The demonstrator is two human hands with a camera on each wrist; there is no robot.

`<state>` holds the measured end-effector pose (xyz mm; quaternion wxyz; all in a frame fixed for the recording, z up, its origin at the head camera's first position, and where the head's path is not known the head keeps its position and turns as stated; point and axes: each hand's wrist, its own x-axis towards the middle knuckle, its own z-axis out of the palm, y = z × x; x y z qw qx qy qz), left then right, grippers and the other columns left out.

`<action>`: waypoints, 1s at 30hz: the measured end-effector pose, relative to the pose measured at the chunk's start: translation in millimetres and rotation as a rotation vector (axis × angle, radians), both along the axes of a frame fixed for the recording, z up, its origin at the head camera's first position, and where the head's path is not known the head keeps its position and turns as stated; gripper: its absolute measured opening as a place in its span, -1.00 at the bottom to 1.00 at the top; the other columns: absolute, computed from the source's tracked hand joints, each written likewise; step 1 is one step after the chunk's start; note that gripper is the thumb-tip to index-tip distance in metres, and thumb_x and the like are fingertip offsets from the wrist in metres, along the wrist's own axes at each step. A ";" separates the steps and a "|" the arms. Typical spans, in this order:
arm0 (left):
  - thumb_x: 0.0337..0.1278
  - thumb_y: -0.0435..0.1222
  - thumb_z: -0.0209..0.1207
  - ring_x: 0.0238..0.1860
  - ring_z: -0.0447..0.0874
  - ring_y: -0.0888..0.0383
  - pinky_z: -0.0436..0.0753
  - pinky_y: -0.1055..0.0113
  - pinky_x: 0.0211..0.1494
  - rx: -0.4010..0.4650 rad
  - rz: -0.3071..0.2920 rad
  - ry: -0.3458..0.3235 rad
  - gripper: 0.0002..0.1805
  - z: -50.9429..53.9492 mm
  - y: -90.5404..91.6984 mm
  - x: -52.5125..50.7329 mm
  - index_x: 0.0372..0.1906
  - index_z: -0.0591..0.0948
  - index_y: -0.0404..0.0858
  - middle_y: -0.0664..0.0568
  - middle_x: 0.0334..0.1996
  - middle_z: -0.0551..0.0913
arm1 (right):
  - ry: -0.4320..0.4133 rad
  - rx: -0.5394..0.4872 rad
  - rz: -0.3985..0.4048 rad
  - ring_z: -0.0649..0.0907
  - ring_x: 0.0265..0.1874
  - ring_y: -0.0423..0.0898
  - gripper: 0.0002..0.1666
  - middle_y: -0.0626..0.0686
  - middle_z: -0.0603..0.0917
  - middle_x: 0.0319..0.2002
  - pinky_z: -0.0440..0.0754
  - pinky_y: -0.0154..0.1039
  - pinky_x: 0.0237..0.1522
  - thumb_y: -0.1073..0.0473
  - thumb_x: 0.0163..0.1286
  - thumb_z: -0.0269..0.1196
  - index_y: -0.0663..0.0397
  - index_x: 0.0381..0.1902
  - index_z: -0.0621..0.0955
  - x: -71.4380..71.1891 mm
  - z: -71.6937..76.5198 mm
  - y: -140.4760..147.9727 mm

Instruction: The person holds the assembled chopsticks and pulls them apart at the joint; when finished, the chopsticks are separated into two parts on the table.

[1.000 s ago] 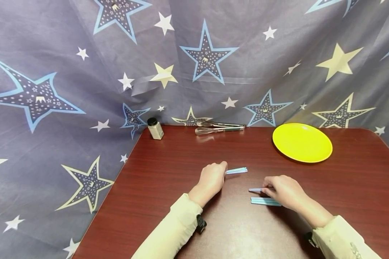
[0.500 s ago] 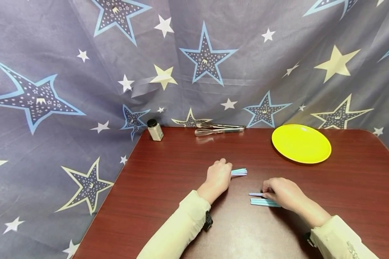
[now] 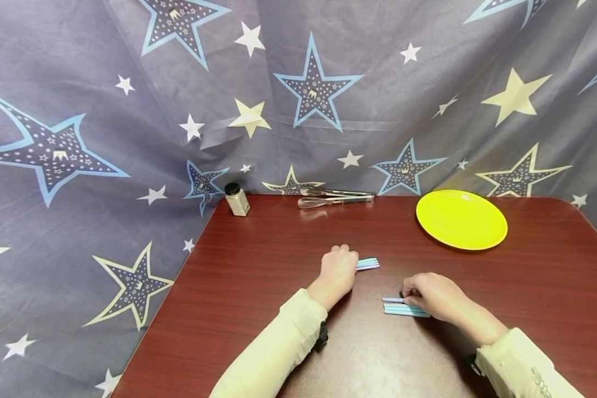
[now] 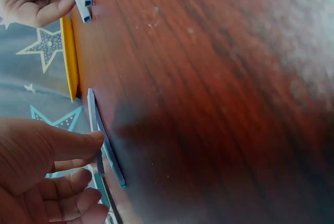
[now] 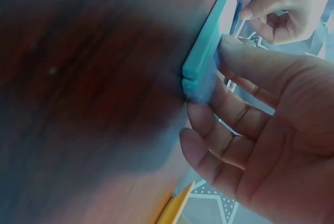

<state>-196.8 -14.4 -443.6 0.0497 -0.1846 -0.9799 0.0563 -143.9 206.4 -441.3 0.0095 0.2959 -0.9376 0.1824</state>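
Observation:
Near the table's middle, my left hand [image 3: 338, 272] is over a small bundle of blue and lavender sticks [image 3: 368, 264], whose right ends show past the fingers. In the left wrist view, my left thumb and fingers pinch a stick [image 4: 99, 162] beside others lying on the table. My right hand [image 3: 434, 296] pinches a lavender stick [image 3: 392, 299] between thumb and fingertips. That stick lies along the far side of a row of turquoise sticks [image 3: 403, 310]. Their ends look square and hollow in the left wrist view. My right fingers hide the lavender stick's right part.
A yellow plate [image 3: 461, 220] stands at the back right of the brown table [image 3: 258, 249]. Clear-tipped tongs [image 3: 335, 198] lie along the back edge. A black-lidded shaker jar [image 3: 237, 200] sits at the back left corner. A starry curtain [image 3: 219, 72] hangs behind.
My left hand has moved right along its bundle, so less of the sticks shows. My right hand has brought the lavender stick nearer, up against the turquoise row.

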 end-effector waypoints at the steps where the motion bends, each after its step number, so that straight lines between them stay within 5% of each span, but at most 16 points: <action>1: 0.11 -0.24 0.31 -0.33 0.53 0.07 0.60 0.23 -0.45 -0.003 -0.001 0.004 -0.94 -0.1 0.2 -0.2 -0.30 0.72 -0.07 0.03 -0.39 0.56 | -0.001 -0.002 0.003 0.38 -0.60 -0.33 -0.78 -0.30 0.46 -0.60 0.37 -0.31 -0.53 0.23 0.10 0.45 -0.15 -0.52 0.59 0.0 0.0 -0.3; 10: 0.00 -0.10 0.40 -0.32 0.57 0.08 0.61 0.22 -0.45 -0.020 -0.009 0.023 -0.81 -2.0 3.2 -3.2 -0.29 0.73 -0.06 0.05 -0.36 0.61 | 0.000 -0.021 0.032 0.38 -0.57 -0.35 -0.74 -0.30 0.46 -0.59 0.37 -0.32 -0.52 0.29 0.10 0.43 -0.16 -0.53 0.58 -0.2 -0.7 -1.4; 30: 0.09 0.02 0.33 -0.29 0.61 0.06 0.64 0.19 -0.37 -0.027 0.073 -0.040 -0.76 5.6 2.9 -5.5 -0.28 0.74 -0.03 0.03 -0.34 0.62 | -0.012 -0.030 0.058 0.40 -0.55 -0.33 -0.79 -0.28 0.46 -0.56 0.41 -0.29 -0.47 0.28 0.14 0.42 -0.10 -0.48 0.60 -1.6 -2.5 -0.4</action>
